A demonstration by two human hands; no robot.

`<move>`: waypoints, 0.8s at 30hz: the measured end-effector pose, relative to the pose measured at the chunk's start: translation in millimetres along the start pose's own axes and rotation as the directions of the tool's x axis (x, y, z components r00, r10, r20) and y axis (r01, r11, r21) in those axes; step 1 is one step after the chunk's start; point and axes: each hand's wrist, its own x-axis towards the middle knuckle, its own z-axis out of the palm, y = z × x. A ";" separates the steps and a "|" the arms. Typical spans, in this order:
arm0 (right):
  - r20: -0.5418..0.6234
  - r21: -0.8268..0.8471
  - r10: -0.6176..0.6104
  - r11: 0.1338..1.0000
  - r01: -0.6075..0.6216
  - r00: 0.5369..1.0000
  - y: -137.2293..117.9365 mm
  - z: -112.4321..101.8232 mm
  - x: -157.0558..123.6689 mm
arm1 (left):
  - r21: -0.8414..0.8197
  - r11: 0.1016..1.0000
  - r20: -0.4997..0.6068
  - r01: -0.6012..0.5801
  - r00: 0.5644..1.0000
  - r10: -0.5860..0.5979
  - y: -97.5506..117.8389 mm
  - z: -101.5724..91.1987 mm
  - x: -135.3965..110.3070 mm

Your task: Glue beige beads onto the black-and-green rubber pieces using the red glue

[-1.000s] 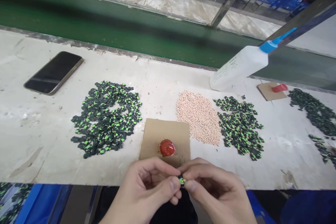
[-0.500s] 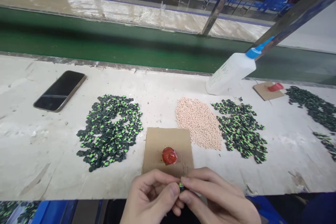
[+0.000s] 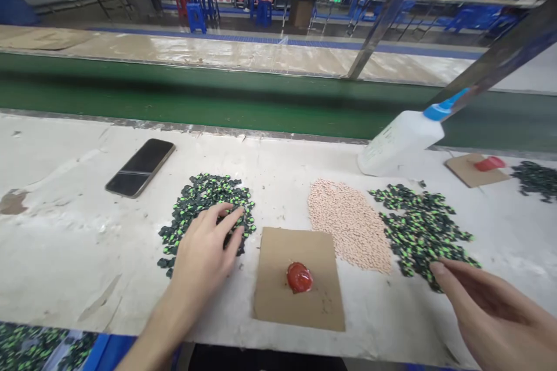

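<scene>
My left hand [image 3: 209,243] is over the left pile of small dark green pieces with bright green marks [image 3: 204,188], its fingers bent and apart. I see nothing held in it. At the near edge of a similar pile on the right [image 3: 418,226], my right hand [image 3: 491,307] has thumb and forefinger tips brought together; anything between them is too small to make out. Between the hands lies a cardboard square [image 3: 278,307] with a glossy red blob [image 3: 299,277] on it. Tiny pale pink beads [image 3: 348,223] are heaped beside the right pile.
A white bottle with a blue nozzle [image 3: 400,142] stands behind the right pile. A phone [image 3: 140,168] lies at the back left. Farther right are another cardboard piece [image 3: 465,171] with a red cap-like thing [image 3: 489,163] and more dark pieces [image 3: 537,179]. A green strip [image 3: 195,101] runs behind the table.
My hands have parted from the small green-marked piece they held together at the front. The left has moved to the left pile, the right to the right pile. The view has tilted up.
</scene>
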 end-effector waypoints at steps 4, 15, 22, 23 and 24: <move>-0.097 -0.309 -0.009 0.951 -0.022 0.995 9.1 -4.5 31.7 | 0.053 0.992 0.036 -0.113 0.993 0.111 -21.2 5.4 14.2; 0.205 -0.203 -0.427 0.861 0.465 0.881 -23.6 29.5 11.9 | -0.185 0.982 -0.018 0.027 0.999 -0.031 -20.3 -2.9 7.5; 0.328 -0.140 -0.524 0.796 0.589 0.786 -38.3 65.3 6.6 | -0.760 0.388 0.379 0.521 0.841 -0.386 5.3 -15.5 -9.6; 0.321 -0.129 -0.527 0.799 0.587 0.787 -36.4 67.5 7.7 | -0.798 0.278 0.424 0.535 0.826 -0.372 6.7 -15.1 -11.3; 0.315 -0.117 -0.527 0.804 0.583 0.790 -34.4 69.1 8.8 | -0.820 0.181 0.461 0.543 0.813 -0.355 8.0 -14.8 -12.5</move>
